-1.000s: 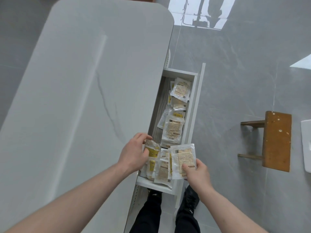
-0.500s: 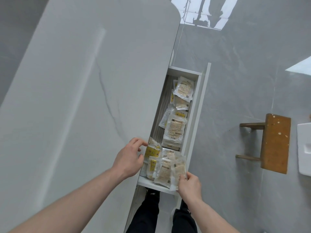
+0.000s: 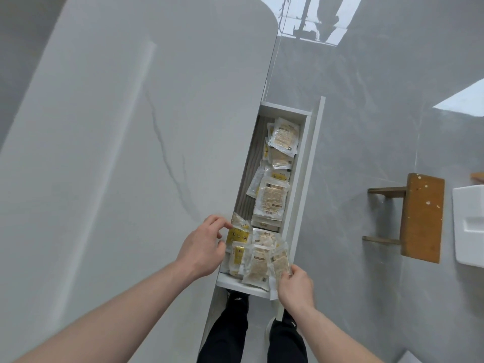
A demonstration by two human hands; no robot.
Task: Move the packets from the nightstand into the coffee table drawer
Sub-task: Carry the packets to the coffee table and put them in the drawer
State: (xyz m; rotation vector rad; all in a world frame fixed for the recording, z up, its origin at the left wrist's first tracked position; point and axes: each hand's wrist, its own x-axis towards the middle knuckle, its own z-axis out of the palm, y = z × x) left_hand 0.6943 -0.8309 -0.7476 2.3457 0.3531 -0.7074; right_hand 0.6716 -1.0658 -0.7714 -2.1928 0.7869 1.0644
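The coffee table drawer (image 3: 301, 184) is pulled out from under the white marble table top (image 3: 131, 153) and holds several clear packets with yellow and beige labels (image 3: 271, 200). A pile of packets (image 3: 255, 260) stands crowded at the near end. My left hand (image 3: 203, 248) reaches in from the table side, its fingers curled against the yellow-labelled packets (image 3: 237, 238). My right hand (image 3: 294, 285) pinches the lower edge of a beige packet (image 3: 280, 260) at the drawer's near right corner.
A small wooden stool (image 3: 419, 218) stands on the grey tiled floor to the right, with a white foam box (image 3: 468, 226) beyond it at the frame edge. My legs in dark trousers (image 3: 230, 334) stand just below the drawer front.
My right hand has lowered the beige packet from above the drawer edge down into the near pile. My left hand has stayed against the yellow packets.
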